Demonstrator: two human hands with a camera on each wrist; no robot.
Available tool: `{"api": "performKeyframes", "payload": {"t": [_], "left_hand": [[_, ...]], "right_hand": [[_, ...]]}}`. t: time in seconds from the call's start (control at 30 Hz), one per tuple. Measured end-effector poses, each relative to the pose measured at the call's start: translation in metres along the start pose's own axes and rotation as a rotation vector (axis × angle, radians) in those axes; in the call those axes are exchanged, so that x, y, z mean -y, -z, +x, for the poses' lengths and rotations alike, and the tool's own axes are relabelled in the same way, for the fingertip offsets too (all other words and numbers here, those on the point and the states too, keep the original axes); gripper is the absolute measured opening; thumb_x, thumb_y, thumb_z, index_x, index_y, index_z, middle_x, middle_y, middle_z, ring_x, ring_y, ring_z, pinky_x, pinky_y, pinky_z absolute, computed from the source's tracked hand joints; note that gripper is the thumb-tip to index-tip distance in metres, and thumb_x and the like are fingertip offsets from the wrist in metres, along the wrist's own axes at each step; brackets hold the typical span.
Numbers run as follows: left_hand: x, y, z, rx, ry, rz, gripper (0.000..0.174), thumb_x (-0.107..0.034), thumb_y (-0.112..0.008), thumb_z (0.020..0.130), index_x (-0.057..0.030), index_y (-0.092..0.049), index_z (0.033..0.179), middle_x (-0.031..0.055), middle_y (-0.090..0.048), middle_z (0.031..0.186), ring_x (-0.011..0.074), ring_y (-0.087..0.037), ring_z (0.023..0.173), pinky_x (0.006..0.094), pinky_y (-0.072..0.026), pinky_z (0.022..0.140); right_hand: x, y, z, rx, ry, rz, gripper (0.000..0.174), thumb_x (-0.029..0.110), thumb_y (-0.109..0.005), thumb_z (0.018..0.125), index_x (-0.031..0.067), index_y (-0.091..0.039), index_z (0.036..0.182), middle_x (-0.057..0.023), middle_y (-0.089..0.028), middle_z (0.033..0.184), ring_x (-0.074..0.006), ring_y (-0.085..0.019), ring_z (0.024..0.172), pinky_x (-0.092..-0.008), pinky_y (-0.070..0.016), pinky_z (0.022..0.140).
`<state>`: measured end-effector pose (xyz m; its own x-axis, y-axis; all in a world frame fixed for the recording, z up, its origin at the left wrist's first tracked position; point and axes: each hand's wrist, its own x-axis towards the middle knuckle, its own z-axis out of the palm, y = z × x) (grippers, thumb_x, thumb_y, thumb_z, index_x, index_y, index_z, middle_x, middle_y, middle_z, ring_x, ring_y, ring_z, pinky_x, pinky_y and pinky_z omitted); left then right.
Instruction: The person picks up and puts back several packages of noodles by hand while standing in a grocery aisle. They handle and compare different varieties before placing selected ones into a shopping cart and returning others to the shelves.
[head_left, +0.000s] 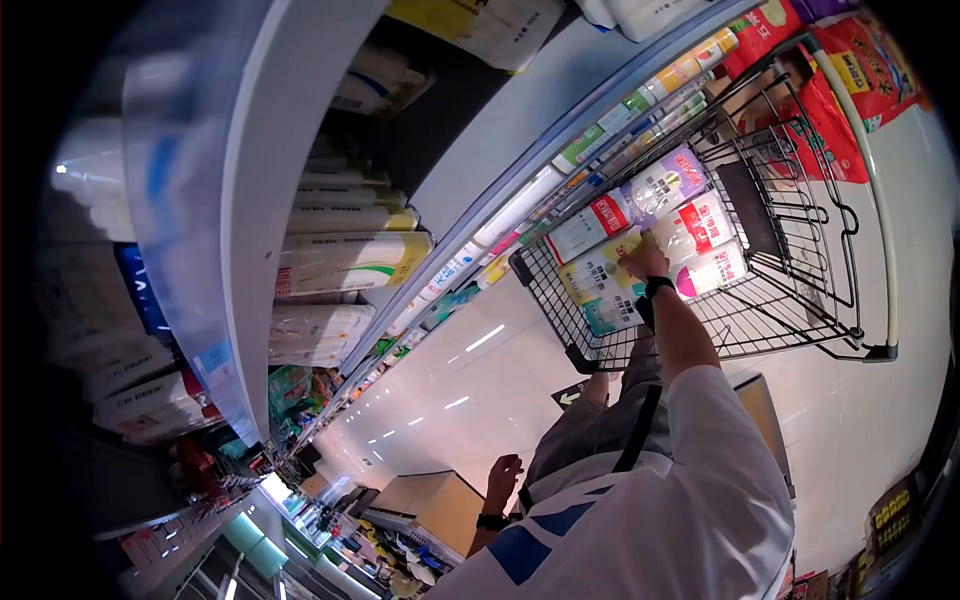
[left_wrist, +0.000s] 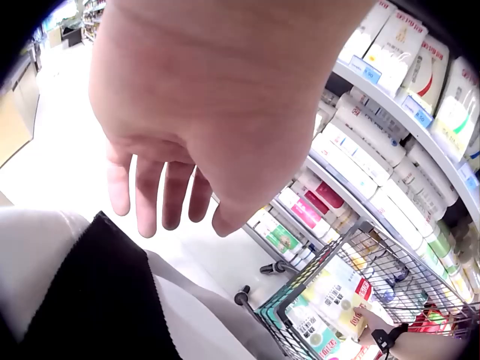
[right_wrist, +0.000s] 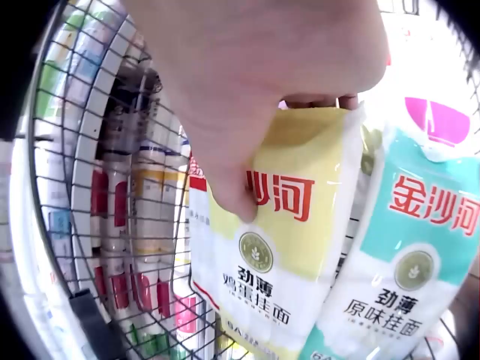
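My right hand (head_left: 645,258) is inside a wire shopping cart (head_left: 886,240). It grips the top of a yellow-and-white pack of dried noodles (right_wrist: 292,247), with the thumb pressed on the front and the other fingers mostly hidden behind. Beside that pack stands a teal-and-white noodle pack (right_wrist: 416,247). A purple-and-white pack (head_left: 675,185), a red-and-white pack (head_left: 595,225) and a pink-marked pack (head_left: 715,270) share the basket. My left hand (left_wrist: 202,127) hangs by my body, fingers loosely bent and holding nothing.
Long shelves (head_left: 530,200) of packaged noodles run along the cart's side. Red bags (head_left: 875,70) lie beyond the handle. A cardboard-coloured display box (head_left: 440,505) stands on the shiny floor (head_left: 440,370) near my left hand.
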<state>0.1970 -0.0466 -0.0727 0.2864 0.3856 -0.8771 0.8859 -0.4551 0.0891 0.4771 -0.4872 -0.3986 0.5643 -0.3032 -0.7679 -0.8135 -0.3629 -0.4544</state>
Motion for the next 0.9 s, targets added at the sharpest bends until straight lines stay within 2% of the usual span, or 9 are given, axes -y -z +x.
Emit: {"api": "performKeyframes", "payload": {"t": [0.1,0.13,0.3,0.37,0.43,0.5,0.57,0.7,0.9], "left_hand": [[-0.001,-0.013,-0.008,-0.008,-0.026,-0.033,0.041,-0.031,-0.064,0.099,-0.0022,-0.061,0.129,0.0110,-0.070,0.116,0.0199,-0.071,0.100,0.0336,-0.0545,0.079],[-0.001,-0.017,-0.009,-0.013,-0.028,-0.055,0.041,-0.031,-0.064,0.099,-0.0022,-0.061,0.129,0.0110,-0.070,0.116,0.0199,-0.071,0.100,0.0336,-0.0545,0.079],[0.019,-0.030,-0.009,0.020,-0.062,-0.101,0.042,-0.031,-0.063,0.099,-0.0027,-0.061,0.130,0.0111,-0.070,0.118,0.0191,-0.071,0.101,0.0330,-0.0542,0.081],[0.028,-0.031,-0.006,0.018,-0.096,-0.140,0.042,-0.030,-0.063,0.099,-0.0024,-0.061,0.130,0.0119,-0.071,0.117,0.0197,-0.071,0.101,0.0338,-0.0543,0.081],[0.027,-0.029,-0.011,0.024,-0.106,-0.127,0.042,-0.029,-0.064,0.099,-0.0019,-0.060,0.130,0.0127,-0.070,0.118,0.0206,-0.071,0.102,0.0351,-0.0547,0.081],[0.032,-0.027,-0.007,0.026,-0.163,-0.149,0.042,-0.028,-0.065,0.098,-0.0007,-0.060,0.130,0.0139,-0.071,0.117,0.0215,-0.071,0.101,0.0349,-0.0554,0.082],[0.046,-0.026,0.002,-0.010,-0.267,-0.121,0.042,-0.028,-0.065,0.098,0.0001,-0.061,0.128,0.0150,-0.072,0.114,0.0219,-0.071,0.099,0.0337,-0.0559,0.083],[0.059,-0.011,0.001,-0.097,-0.559,-0.126,0.038,-0.023,-0.066,0.098,-0.0001,-0.062,0.127,0.0169,-0.072,0.115,0.0253,-0.072,0.102,0.0365,-0.0573,0.086],[0.064,0.033,-0.015,-0.093,-0.667,-0.079,0.035,-0.019,-0.065,0.098,-0.0002,-0.061,0.126,0.0187,-0.071,0.115,0.0278,-0.072,0.100,0.0380,-0.0583,0.083]], "right_hand": [[-0.014,-0.023,0.005,-0.080,0.356,-0.004,0.080,0.027,-0.085,0.065,0.0087,-0.051,0.135,-0.0151,-0.071,0.119,-0.0343,-0.068,0.110,-0.0430,-0.0514,0.096],[-0.013,-0.022,0.003,0.083,0.285,0.172,0.076,0.026,-0.087,0.065,0.0055,-0.053,0.130,-0.0168,-0.071,0.115,-0.0357,-0.067,0.110,-0.0443,-0.0523,0.096],[0.022,-0.003,-0.052,0.067,0.197,0.104,0.085,0.024,-0.091,0.061,-0.0003,-0.050,0.132,-0.0197,-0.068,0.121,-0.0343,-0.068,0.110,-0.0422,-0.0538,0.095],[0.018,-0.026,-0.050,-0.016,0.265,0.330,0.093,0.024,-0.093,0.058,-0.0005,-0.047,0.135,-0.0179,-0.069,0.120,-0.0336,-0.067,0.111,-0.0418,-0.0537,0.095],[0.016,-0.043,-0.038,-0.002,0.323,0.183,0.090,0.023,-0.093,0.057,0.0011,-0.050,0.134,-0.0167,-0.070,0.119,-0.0322,-0.068,0.111,-0.0415,-0.0540,0.094],[-0.003,-0.068,-0.013,0.167,0.270,0.201,0.085,0.025,-0.094,0.052,0.0020,-0.059,0.125,-0.0164,-0.071,0.117,-0.0318,-0.067,0.111,-0.0418,-0.0535,0.095],[0.017,-0.048,-0.057,-0.008,0.282,0.107,0.094,0.028,-0.096,0.047,0.0024,-0.056,0.128,-0.0167,-0.071,0.115,-0.0330,-0.068,0.111,-0.0425,-0.0548,0.093],[0.034,-0.046,-0.134,-0.133,0.407,-0.058,0.075,0.030,-0.089,0.061,0.0003,-0.054,0.120,-0.0230,-0.072,0.109,-0.0391,-0.069,0.105,-0.0468,-0.0558,0.089],[0.054,-0.027,-0.311,-0.317,0.332,-0.139,0.068,0.037,-0.087,0.064,0.0040,-0.057,0.116,-0.0232,-0.073,0.097,-0.0445,-0.070,0.091,-0.0510,-0.0553,0.083]]}}
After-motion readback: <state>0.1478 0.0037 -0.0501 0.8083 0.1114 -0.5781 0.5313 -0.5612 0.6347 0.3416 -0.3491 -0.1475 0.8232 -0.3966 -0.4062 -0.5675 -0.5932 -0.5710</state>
